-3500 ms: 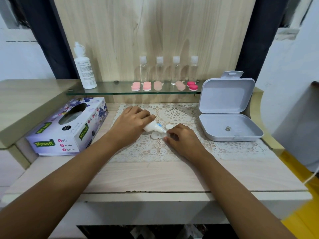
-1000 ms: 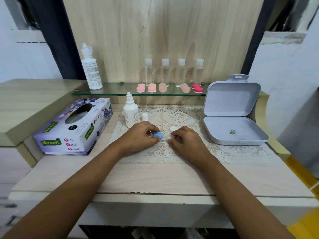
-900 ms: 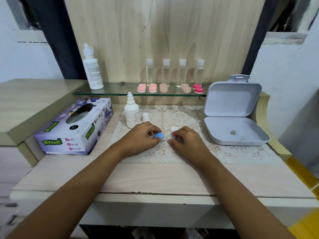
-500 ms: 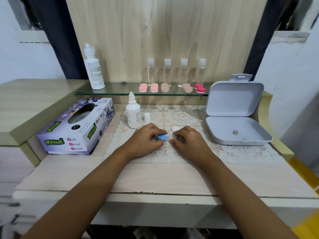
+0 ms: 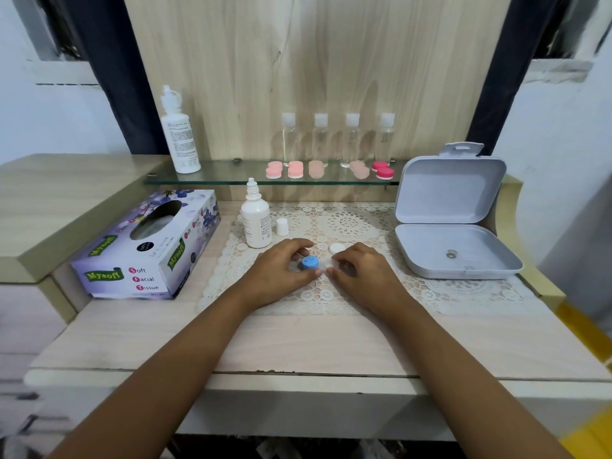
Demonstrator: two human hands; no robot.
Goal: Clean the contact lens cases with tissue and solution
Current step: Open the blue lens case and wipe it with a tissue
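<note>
Blue cap in our left hand, thumb and fingers curled round it, atop white lens case. Our right hand curls fingers on case's other end, pinning it to lace mat. White cap lies loose just behind. Risks, our judgement: case likely holds solution, so tilt or hard twist spills it onto lace. Solution bottle stands uncapped near left knuckles, so careless nudge tips it. Loose cap could roll off. Tissue box sits left; wipe not yet done.

Blue-capped lens case on lace mat, uncapped solution bottle upright behind
</note>
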